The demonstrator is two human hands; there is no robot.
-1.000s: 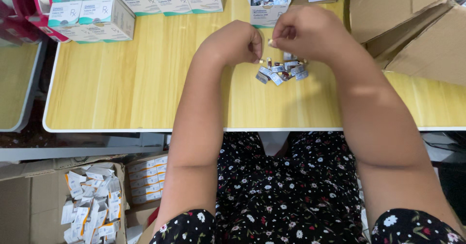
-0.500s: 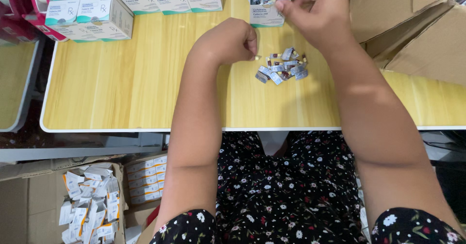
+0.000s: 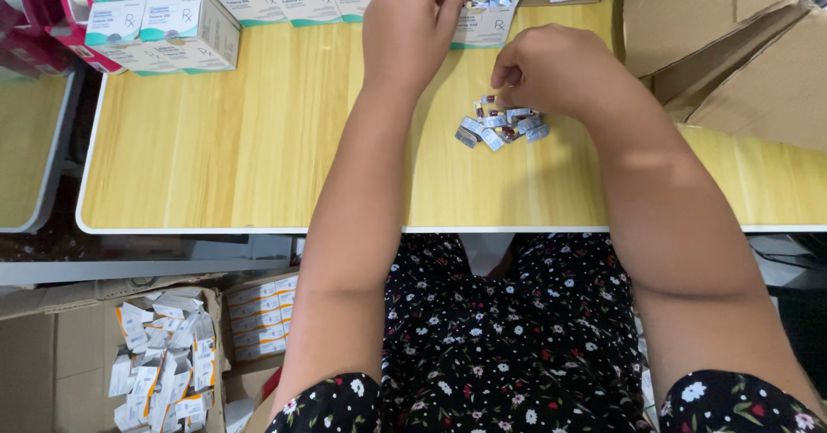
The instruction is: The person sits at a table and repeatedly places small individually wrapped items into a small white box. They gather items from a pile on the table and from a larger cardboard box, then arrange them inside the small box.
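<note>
since half a second ago the hands have traded places: the left hand [image 3: 407,28], which sat by the pile, now reaches up to the open box [image 3: 482,21] at the table's far edge, while the right hand [image 3: 551,67] has come down from that box to the pile [image 3: 501,124]. the left fingers are spread loosely at the box mouth, touching the cut strips heaped inside; whether they have hold of one i cannot tell. the right fingers are curled, thumb and forefinger pinched close just above the pile, but any piece between them is hidden.

the pile lies mid-table [image 3: 241,140], close under the right hand: small silvery foil squares, each with a dark red capsule. i'd judge them very light, slick and crinkly, easily scattered; best pinched by the flat foil edge, not the bubble.

smooth pale wood-grain table; white-and-teal cartons [image 3: 172,19] stacked at back left.
</note>
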